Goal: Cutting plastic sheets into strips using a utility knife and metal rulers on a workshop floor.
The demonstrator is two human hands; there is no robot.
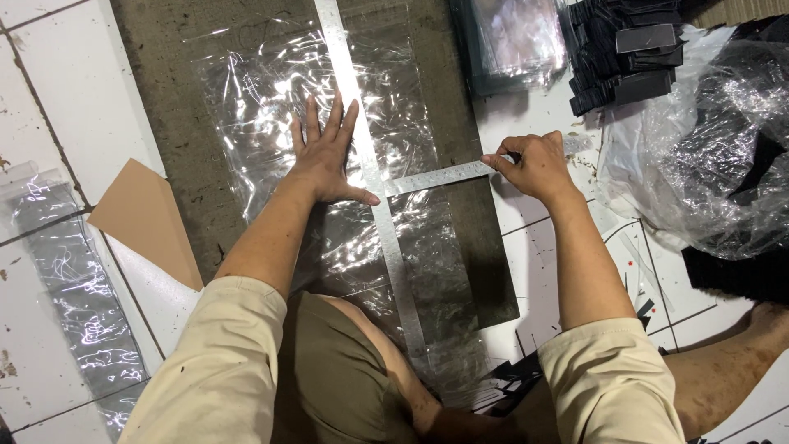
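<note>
My left hand [325,156] lies flat with fingers spread on a clear plastic sheet [271,99], pressing down beside a long metal square ruler [362,148]. The sheet rests on a dark grey mat [164,107]. The ruler's short arm [436,176] runs to the right. My right hand [534,164] is closed on a small cutting tool at the end of that short arm; the tool is mostly hidden by my fingers.
A brown cardboard piece [148,218] lies left of the mat. A strip of clear plastic [78,288] sits on the white tiled floor at left. Stacked black pieces [629,49] and a crumpled plastic bag [715,140] fill the upper right. My knees are at the bottom.
</note>
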